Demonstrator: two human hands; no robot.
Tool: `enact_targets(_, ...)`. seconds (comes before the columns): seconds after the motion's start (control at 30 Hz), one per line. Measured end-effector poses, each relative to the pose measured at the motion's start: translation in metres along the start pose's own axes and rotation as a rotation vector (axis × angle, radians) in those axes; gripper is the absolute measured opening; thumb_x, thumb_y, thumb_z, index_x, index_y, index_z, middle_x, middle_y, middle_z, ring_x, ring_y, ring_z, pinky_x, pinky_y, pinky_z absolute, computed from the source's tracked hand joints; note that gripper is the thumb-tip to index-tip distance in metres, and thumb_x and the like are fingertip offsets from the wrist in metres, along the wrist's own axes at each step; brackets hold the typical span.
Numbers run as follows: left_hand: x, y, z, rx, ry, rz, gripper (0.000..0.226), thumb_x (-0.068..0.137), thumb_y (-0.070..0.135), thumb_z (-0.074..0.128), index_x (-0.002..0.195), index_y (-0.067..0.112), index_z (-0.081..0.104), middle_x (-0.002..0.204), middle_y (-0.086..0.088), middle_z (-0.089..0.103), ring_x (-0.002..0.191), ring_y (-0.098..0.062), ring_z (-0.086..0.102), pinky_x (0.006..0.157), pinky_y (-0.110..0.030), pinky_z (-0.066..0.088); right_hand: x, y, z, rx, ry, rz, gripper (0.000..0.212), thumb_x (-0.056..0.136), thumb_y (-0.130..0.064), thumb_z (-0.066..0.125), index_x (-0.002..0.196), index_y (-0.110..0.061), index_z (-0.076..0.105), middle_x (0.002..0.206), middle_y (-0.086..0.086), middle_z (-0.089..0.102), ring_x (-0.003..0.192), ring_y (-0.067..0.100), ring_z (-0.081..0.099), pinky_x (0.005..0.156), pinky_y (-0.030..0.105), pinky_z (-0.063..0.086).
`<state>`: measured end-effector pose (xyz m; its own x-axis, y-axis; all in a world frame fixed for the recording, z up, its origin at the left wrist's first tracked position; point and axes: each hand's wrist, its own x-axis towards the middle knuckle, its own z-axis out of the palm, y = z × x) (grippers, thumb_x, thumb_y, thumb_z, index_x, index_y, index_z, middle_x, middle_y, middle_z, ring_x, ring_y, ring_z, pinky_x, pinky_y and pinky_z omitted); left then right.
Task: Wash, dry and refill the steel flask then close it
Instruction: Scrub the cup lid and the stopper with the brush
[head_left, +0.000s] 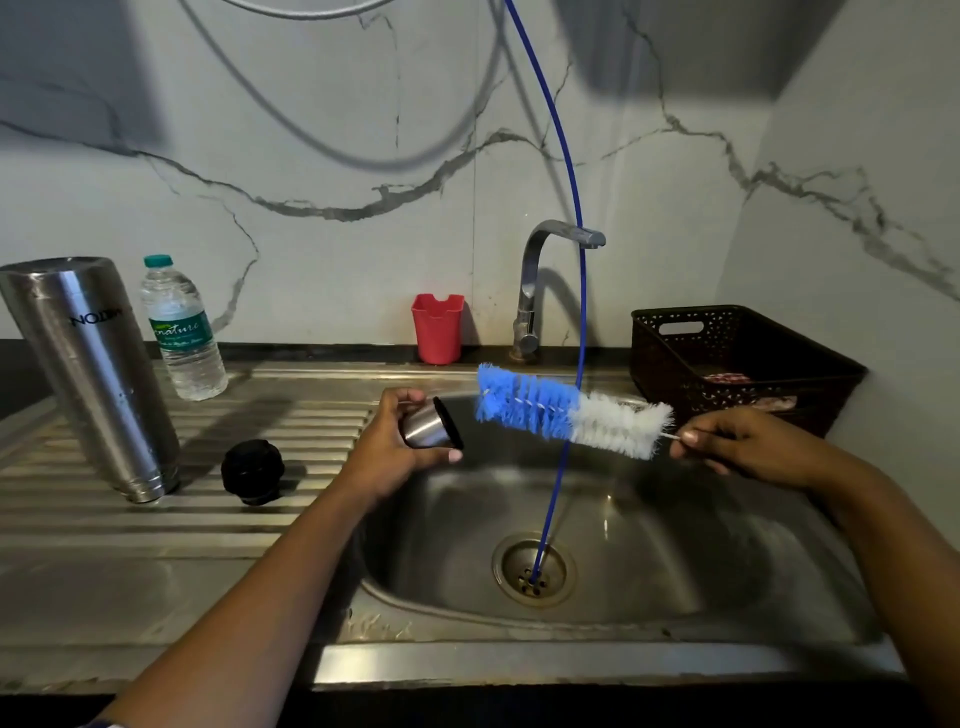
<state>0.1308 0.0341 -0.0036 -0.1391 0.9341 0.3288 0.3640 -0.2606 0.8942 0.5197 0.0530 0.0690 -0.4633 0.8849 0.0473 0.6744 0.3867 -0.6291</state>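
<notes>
Steel flask inverted on drainboard, axis upright, left grip holding cap, right grip pinching brush

Two arms are showing. Left hand is sitting just 7 o'clock of centre, right hand at 4 o'clock. Left forearm is running from wrist to the frame edge at 7 o'clock, uncovered the whole way. Right forearm is running out to the edge at 4 o'clock, also uncovered, with no cloth over it. Left thumbnail is showing short and rounded; right thumbnail is looking the same. At 7 o'clock, on the bottom edge beside the left forearm, a blue-white sliver is showing. It is too small to tell whether it is a sleeve hem or a band.
</notes>
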Motion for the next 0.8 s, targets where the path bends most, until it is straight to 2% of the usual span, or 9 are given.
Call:
enact_targets(0.13,-0.002,0.003,0.004,-0.151,-0.001,-0.119,0.07,0.042,0.044,0.092,0.101,0.028,0.057,0.098,0.004,0.065,0.087,-0.012,0.062,0.073,-0.024,0.051,0.008,-0.004,0.014,0.017,0.106,-0.021,0.024,0.097,-0.02,0.048,0.088,-0.02,0.07,0.05,-0.002,0.051,0.048,0.003,0.048,0.055,0.018,0.038)
enact_targets(0.2,-0.004,0.004,0.007,-0.15,-0.043,-0.145,0.063,0.054,0.041,0.087,0.107,0.016,0.064,0.098,0.001,0.07,0.093,-0.018,0.066,0.077,-0.024,0.052,0.012,-0.013,0.024,0.043,0.151,-0.005,0.024,0.097,-0.018,0.048,0.087,-0.018,0.069,0.053,-0.002,0.052,0.046,0.003,0.046,0.053,0.017,0.036)
enact_targets(0.27,-0.005,0.007,0.008,-0.052,-0.07,-0.139,0.059,0.063,0.036,0.086,0.113,0.012,0.064,0.102,-0.002,0.07,0.096,-0.021,0.067,0.078,-0.018,0.051,0.016,-0.023,0.031,0.052,0.193,0.004,0.024,0.097,-0.017,0.047,0.088,-0.017,0.07,0.057,0.001,0.053,0.051,0.008,0.047,0.054,0.022,0.036)
enact_targets(0.33,-0.009,0.016,0.009,0.158,-0.118,-0.106,0.061,0.068,0.033,0.084,0.121,0.015,0.06,0.107,0.0,0.065,0.093,-0.013,0.062,0.074,-0.009,0.043,0.022,-0.035,0.036,0.035,0.242,0.016,0.024,0.097,-0.019,0.047,0.089,-0.018,0.07,0.058,0.0,0.055,0.054,0.011,0.047,0.056,0.026,0.036)
enact_targets(0.43,-0.017,0.034,0.01,0.361,-0.125,-0.006,0.07,0.067,0.029,0.085,0.129,0.016,0.055,0.114,0.003,0.06,0.097,-0.007,0.055,0.075,-0.007,0.037,0.033,-0.055,0.049,0.14,0.344,0.042,0.025,0.098,-0.017,0.047,0.085,-0.018,0.068,0.055,-0.002,0.052,0.042,0.0,0.043,0.049,0.016,0.033)
enact_targets(0.5,-0.019,0.049,0.009,0.376,-0.098,0.028,0.063,0.067,0.024,0.085,0.123,0.016,0.059,0.108,0.003,0.063,0.094,-0.01,0.059,0.073,-0.008,0.039,0.04,-0.071,0.06,0.274,0.404,0.081,0.026,0.098,-0.011,0.044,0.091,-0.009,0.068,0.055,0.0,0.048,0.031,-0.002,0.04,0.038,0.012,0.032)
enact_targets(0.6,-0.014,0.075,0.001,0.446,-0.079,0.045,0.056,0.064,0.025,0.086,0.115,0.016,0.064,0.101,0.005,0.065,0.093,-0.013,0.062,0.077,-0.02,0.044,0.047,-0.093,0.075,0.432,0.448,0.112,0.027,0.1,-0.014,0.041,0.099,-0.005,0.067,0.057,0.001,0.046,0.025,0.0,0.035,0.03,0.012,0.025)
enact_targets(0.7,-0.002,0.097,-0.011,0.345,-0.043,0.055,0.053,0.065,0.026,0.086,0.113,0.021,0.063,0.098,0.006,0.067,0.089,-0.009,0.062,0.073,-0.017,0.044,0.049,-0.105,0.096,0.572,0.515,0.111,0.026,0.1,-0.017,0.041,0.099,-0.009,0.065,0.058,0.0,0.046,0.03,-0.001,0.036,0.035,0.009,0.024)
enact_targets(0.8,0.001,0.104,-0.017,0.282,-0.087,0.053,0.028,0.071,0.022,0.082,0.095,0.023,0.067,0.078,0.011,0.068,0.069,0.002,0.062,0.06,-0.012,0.044,0.049,-0.107,0.115,0.613,0.572,0.101,0.027,0.1,-0.017,0.042,0.103,-0.004,0.065,0.059,-0.001,0.047,0.048,0.003,0.04,0.045,0.011,0.031)
